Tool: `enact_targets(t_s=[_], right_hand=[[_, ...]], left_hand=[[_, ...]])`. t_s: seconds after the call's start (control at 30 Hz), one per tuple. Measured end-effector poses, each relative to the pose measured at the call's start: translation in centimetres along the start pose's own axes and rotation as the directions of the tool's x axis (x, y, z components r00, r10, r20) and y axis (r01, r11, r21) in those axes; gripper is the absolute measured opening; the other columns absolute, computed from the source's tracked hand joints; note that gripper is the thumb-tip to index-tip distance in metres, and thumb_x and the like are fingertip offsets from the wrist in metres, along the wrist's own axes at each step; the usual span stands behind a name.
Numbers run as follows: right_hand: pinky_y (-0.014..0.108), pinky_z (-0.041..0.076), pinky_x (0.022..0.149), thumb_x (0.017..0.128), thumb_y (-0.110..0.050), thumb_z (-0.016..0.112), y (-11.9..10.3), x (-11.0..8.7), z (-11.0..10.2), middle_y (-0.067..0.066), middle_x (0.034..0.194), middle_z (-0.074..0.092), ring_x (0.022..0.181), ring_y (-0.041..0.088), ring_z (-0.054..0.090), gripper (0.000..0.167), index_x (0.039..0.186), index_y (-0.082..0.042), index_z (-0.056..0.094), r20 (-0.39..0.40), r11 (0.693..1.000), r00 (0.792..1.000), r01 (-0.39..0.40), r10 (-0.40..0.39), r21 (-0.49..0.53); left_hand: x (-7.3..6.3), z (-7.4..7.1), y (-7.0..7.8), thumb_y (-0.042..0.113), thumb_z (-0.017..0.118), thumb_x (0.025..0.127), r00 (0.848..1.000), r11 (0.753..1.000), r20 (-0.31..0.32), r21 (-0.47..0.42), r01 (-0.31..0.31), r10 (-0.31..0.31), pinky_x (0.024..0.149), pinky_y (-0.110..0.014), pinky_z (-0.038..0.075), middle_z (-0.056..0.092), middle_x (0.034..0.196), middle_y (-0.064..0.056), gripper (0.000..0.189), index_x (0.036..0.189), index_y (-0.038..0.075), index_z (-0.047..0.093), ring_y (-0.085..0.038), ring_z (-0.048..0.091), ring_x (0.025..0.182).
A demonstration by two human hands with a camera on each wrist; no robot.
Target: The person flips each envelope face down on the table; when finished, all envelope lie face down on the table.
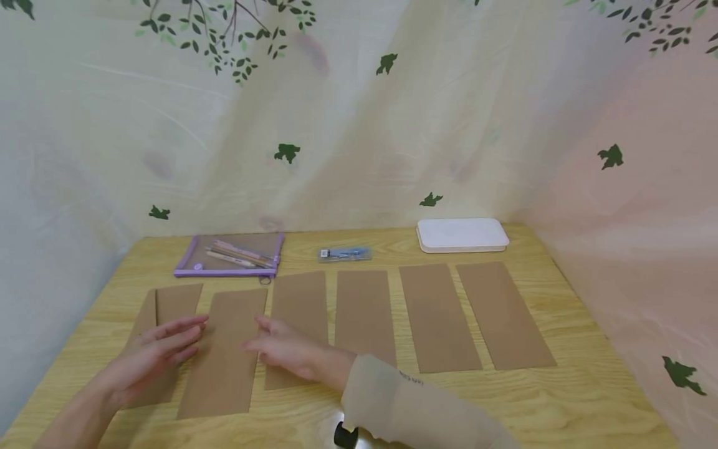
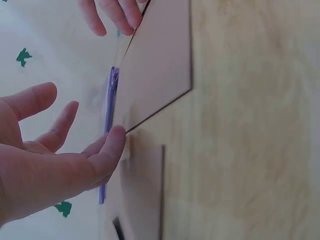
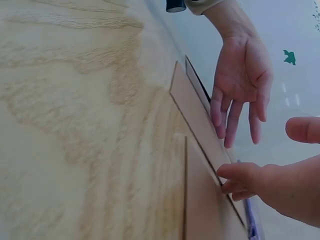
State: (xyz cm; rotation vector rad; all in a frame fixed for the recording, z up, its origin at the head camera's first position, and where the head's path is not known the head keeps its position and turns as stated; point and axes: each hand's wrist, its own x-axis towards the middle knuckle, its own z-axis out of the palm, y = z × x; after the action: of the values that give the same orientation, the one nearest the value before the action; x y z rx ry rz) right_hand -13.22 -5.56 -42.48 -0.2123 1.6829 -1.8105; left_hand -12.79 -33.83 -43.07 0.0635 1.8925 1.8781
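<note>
Several flat brown kraft-paper rectangles lie in a row across the table. The second from the left, a brown paper piece [image 1: 224,355], lies between my two hands. My left hand [image 1: 159,352] is over the leftmost paper piece [image 1: 168,305], its fingers extended toward the second piece's left edge. That leftmost piece shows a dark line along its left part and is partly hidden by the hand. My right hand [image 1: 287,349] reaches in from the right, fingertips right at the second piece's right edge and over the third piece [image 1: 300,305]. Neither hand grips anything.
Behind the row lie a purple-edged clear pouch [image 1: 224,271] with pens inside, a small clear packet [image 1: 344,254] with blue contents, and a white case [image 1: 462,236]. More brown pieces [image 1: 440,318] continue to the right. A leaf-patterned curtain [image 1: 348,125] hangs behind the table.
</note>
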Motion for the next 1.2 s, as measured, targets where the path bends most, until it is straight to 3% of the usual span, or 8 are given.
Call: enact_targets(t_s=[0.17, 0.37, 0.47, 0.6, 0.7, 0.83, 1.0, 1.2], right_hand=[[0.043, 0.031, 0.118, 0.095, -0.017, 0.068, -0.7, 0.2, 0.1, 0.015, 0.163, 0.029, 0.147, 0.032, 0.032, 0.079, 0.16, -0.003, 0.024, -0.01, 0.991, 0.999, 0.038, -0.04, -0.127], [0.041, 0.05, 0.104, 0.097, -0.012, 0.067, -0.4, 1.3, 1.7, 0.019, 0.16, 0.033, 0.136, 0.034, 0.047, 0.075, 0.159, -0.001, 0.025, 0.068, 0.998, 0.998, 0.01, -0.015, 0.067], [0.041, 0.051, 0.102, 0.098, -0.01, 0.065, -0.3, 2.0, 2.7, 0.021, 0.16, 0.031, 0.136, 0.034, 0.048, 0.076, 0.159, -0.001, 0.021, 0.12, 0.987, 0.993, -0.015, -0.004, 0.157], [0.043, 0.049, 0.104, 0.099, -0.006, 0.062, -0.1, 2.7, 3.8, 0.021, 0.162, 0.028, 0.139, 0.033, 0.045, 0.075, 0.16, -0.001, 0.019, 0.168, 0.978, 0.986, -0.025, -0.011, 0.209], [0.042, 0.049, 0.105, 0.1, -0.008, 0.061, 0.1, 3.5, 4.5, 0.017, 0.163, 0.027, 0.14, 0.029, 0.044, 0.072, 0.161, -0.006, 0.021, 0.215, 0.975, 0.977, -0.033, -0.016, 0.222], [0.044, 0.048, 0.106, 0.101, -0.007, 0.059, 0.2, 4.7, 5.5, 0.015, 0.163, 0.027, 0.141, 0.03, 0.043, 0.068, 0.16, -0.01, 0.025, 0.256, 0.959, 0.966, -0.056, -0.018, 0.279], [0.048, 0.044, 0.11, 0.1, -0.002, 0.058, 0.1, 5.9, 6.7, 0.017, 0.162, 0.027, 0.142, 0.038, 0.04, 0.068, 0.159, -0.006, 0.027, 0.243, 0.948, 0.97, -0.095, 0.019, 0.304], [0.053, 0.038, 0.113, 0.098, 0.001, 0.058, 0.1, 6.5, 6.9, 0.017, 0.129, 0.057, 0.117, 0.026, 0.056, 0.068, 0.158, 0.0, 0.026, 0.212, 0.92, 0.975, -0.142, 0.067, 0.365]], left_hand=[[-0.8, -2.6, 0.4, 0.014, 0.042, 0.111, 0.999, 0.997, 0.024, 0.059, -0.044, 0.042, 0.092, -0.03, 0.056, 0.06, 0.13, 0.019, 0.033, 0.136, 0.027, 0.059, -0.004, 0.061, 0.116], [-2.2, -5.9, 0.8, 0.015, 0.057, 0.105, 0.977, 0.941, -0.203, 0.338, 0.008, 0.064, 0.08, -0.026, 0.059, 0.063, 0.114, 0.022, 0.029, 0.127, 0.035, 0.057, -0.003, 0.067, 0.099], [-2.5, -7.3, 0.7, 0.014, 0.061, 0.103, 0.959, 0.908, -0.273, 0.417, 0.048, 0.074, 0.077, -0.027, 0.06, 0.065, 0.116, 0.006, 0.033, 0.135, 0.014, 0.055, -0.003, 0.068, 0.093], [-2.7, -8.8, 0.7, 0.023, 0.062, 0.103, 0.942, 0.86, -0.337, 0.482, 0.169, 0.004, 0.076, -0.026, 0.059, 0.059, 0.127, -0.026, 0.068, 0.146, -0.019, 0.031, 0.006, 0.063, 0.088], [-3.0, -9.6, 0.5, 0.029, 0.066, 0.101, 0.924, 0.841, -0.379, 0.482, 0.245, -0.053, 0.075, -0.026, 0.06, 0.065, 0.123, -0.012, 0.081, 0.146, -0.023, 0.024, 0.009, 0.06, 0.085], [-3.3, -10.2, 0.4, 0.031, 0.069, 0.098, 0.913, 0.856, -0.396, 0.436, 0.277, -0.094, 0.074, -0.027, 0.061, 0.063, 0.112, 0.013, 0.085, 0.144, -0.026, 0.024, 0.007, 0.062, 0.084], [-3.1, -10.5, 0.3, 0.032, 0.072, 0.096, 0.896, 0.867, -0.42, 0.384, 0.317, -0.142, 0.069, -0.025, 0.059, 0.066, 0.097, 0.017, 0.08, 0.14, -0.025, 0.035, 0.002, 0.061, 0.078], [-2.8, -10.3, 0.0, 0.032, 0.072, 0.096, 0.889, 0.864, -0.429, 0.376, 0.334, -0.157, 0.061, -0.023, 0.054, 0.063, 0.083, 0.017, 0.071, 0.136, -0.021, 0.046, -0.001, 0.057, 0.071]])
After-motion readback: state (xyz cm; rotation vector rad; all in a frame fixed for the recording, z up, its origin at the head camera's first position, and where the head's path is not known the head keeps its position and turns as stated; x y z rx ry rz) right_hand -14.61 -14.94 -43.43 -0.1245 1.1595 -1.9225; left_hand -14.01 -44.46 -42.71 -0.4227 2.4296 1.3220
